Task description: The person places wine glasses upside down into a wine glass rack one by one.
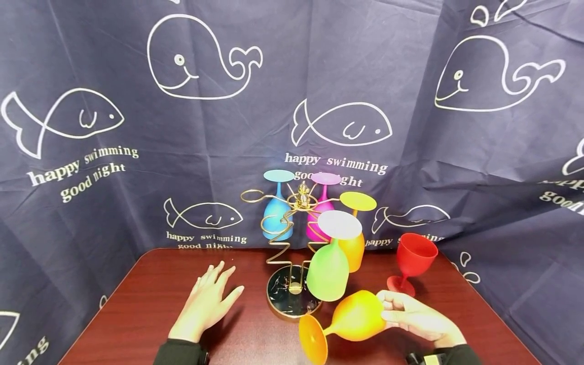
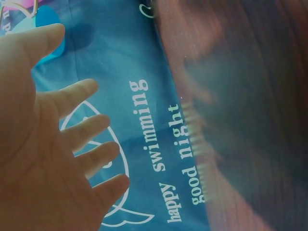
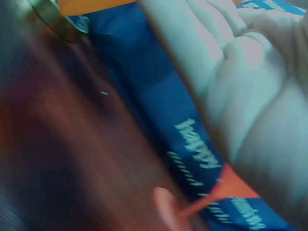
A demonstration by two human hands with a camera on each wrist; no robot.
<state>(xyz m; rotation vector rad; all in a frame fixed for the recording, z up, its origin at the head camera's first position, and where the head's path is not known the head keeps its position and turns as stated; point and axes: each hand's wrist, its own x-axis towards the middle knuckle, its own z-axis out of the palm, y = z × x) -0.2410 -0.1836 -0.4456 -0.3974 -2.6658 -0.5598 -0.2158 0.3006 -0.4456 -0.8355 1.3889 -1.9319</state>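
- Clearly, the right hand (image 1: 420, 319), lower right of the frame, pinches the orange goblet (image 1: 358, 317) at the rim end of its bowl; the blurred right wrist view leaves the fingertips out.
- That goblet lies tipped sideways at lower centre, its foot toward the lower left; whether it touches the desk (image 1: 253, 347), I cannot tell.
- The left hand (image 1: 207, 304), lower left, has its fingers spread and holds nothing.
- Just above the orange goblet, the green goblet (image 1: 327, 274) hangs upside down and slightly tilted at the gold wire stand (image 1: 283, 294).
- Behind it, the yellow-orange goblet (image 1: 352, 256), the blue goblet (image 1: 277, 220) and the pink goblet (image 1: 325, 209) also hang inverted around the centre.
- A ring (image 1: 242, 196) on the stand's left side is bare.
- The red goblet (image 1: 416, 253) stands upright at right, near the desk's far edge.
- By my judgement, the hanging looks mostly done: four goblets are up, while the orange and red ones remain off the stand.
- Beyond, a dark printed cloth (image 1: 255, 132) fills the upper frame.
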